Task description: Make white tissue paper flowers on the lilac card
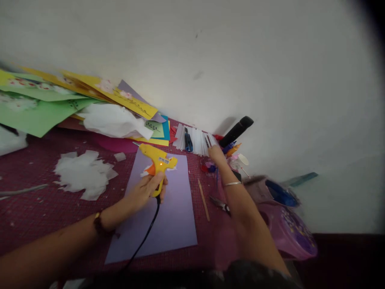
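My left hand (pixel 153 186) is wrapped round the handle of a yellow hot glue gun (pixel 155 154). A small orange light glows on the gun, and its nozzle points to the far left. Under it lies a lilac sheet of paper (pixel 174 208), with a bit of orange and white partly hidden behind the gun. My right hand (pixel 215 154) reaches to the back, at the near end of a row of translucent white sticks (pixel 197 141). Its fingers are closed by a thin dark item (pixel 207 140); what they grip is too small to make out.
A blue utility knife (pixel 188 140) rests on the sticks. White paper pieces (pixel 86 174) and folded coloured cards (pixel 120 96) lie left. A wooden stick (pixel 203 200) and pliers (pixel 220 204) lie right of the sheet. The glue gun's black cord (pixel 147 233) crosses the sheet.
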The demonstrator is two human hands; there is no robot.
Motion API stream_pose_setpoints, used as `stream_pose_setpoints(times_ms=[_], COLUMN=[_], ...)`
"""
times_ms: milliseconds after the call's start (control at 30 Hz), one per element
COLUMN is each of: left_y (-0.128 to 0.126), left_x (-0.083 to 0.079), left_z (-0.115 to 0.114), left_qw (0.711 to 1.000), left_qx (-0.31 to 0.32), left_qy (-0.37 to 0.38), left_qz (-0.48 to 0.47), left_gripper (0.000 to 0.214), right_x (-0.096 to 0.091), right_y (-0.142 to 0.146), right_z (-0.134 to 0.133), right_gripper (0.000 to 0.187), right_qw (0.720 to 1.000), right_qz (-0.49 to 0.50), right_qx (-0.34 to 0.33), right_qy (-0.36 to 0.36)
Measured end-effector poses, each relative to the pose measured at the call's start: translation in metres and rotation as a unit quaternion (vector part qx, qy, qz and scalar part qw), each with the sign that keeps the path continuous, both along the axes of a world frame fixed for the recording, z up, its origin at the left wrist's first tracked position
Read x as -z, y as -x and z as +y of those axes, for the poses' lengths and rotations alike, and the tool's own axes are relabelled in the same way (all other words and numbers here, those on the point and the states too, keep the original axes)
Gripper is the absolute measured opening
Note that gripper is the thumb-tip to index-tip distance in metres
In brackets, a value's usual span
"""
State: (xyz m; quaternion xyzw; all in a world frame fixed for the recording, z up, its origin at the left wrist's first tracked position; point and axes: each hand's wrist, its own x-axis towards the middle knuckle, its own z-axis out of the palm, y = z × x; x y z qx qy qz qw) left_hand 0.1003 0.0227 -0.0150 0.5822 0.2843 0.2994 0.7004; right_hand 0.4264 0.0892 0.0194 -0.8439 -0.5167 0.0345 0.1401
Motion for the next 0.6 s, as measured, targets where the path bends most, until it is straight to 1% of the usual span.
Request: stream_pose_setpoints(times_ms=[67, 167, 200, 233, 300, 333, 367, 433, 600], left_y=[0.0, 0.001, 0.002, 0.002, 0.003, 0.004, 0.004, 0.004, 0.005], left_x=[-0.006, -0.011, -0.012, -0.012, -0.011, -0.01, -0.01, -0.01, -0.008], left_z=[0.001, 0.007, 0.009, 0.012, 0.015, 0.016, 0.016, 0.015, 0.012], left_qw=[0.996, 0.979, 0.975, 0.972, 0.969, 0.969, 0.969, 0.972, 0.982], left_qx=[-0.032, -0.068, -0.076, -0.082, -0.086, -0.084, -0.079, -0.065, -0.011], left_qy=[0.066, 0.151, 0.167, 0.176, 0.181, 0.181, 0.18, 0.174, 0.13], left_qz=[-0.052, -0.115, -0.126, -0.134, -0.145, -0.148, -0.149, -0.144, -0.134], left_gripper=[0.058, 0.054, 0.052, 0.052, 0.052, 0.053, 0.053, 0.054, 0.052], right_x=[-0.005, -0.009, -0.01, -0.012, -0.017, -0.02, -0.023, -0.027, -0.027], right_y=[0.01, 0.028, 0.034, 0.041, 0.053, 0.059, 0.065, 0.072, 0.073], right_z=[-0.027, -0.09, -0.114, -0.137, -0.175, -0.188, -0.198, -0.206, -0.202], right_gripper=[0.026, 0.036, 0.034, 0.032, 0.027, 0.026, 0.026, 0.026, 0.029], right_qw=[0.999, 0.991, 0.974, 0.957, 0.946, 0.945, 0.943, 0.942, 0.945], right_qz=[0.021, 0.08, 0.16, 0.217, 0.245, 0.248, 0.254, 0.254, 0.248], right_qx=[-0.007, -0.051, -0.087, -0.111, -0.134, -0.141, -0.149, -0.16, -0.176], right_qy=[-0.047, -0.096, -0.138, -0.156, -0.165, -0.16, -0.158, -0.15, -0.118])
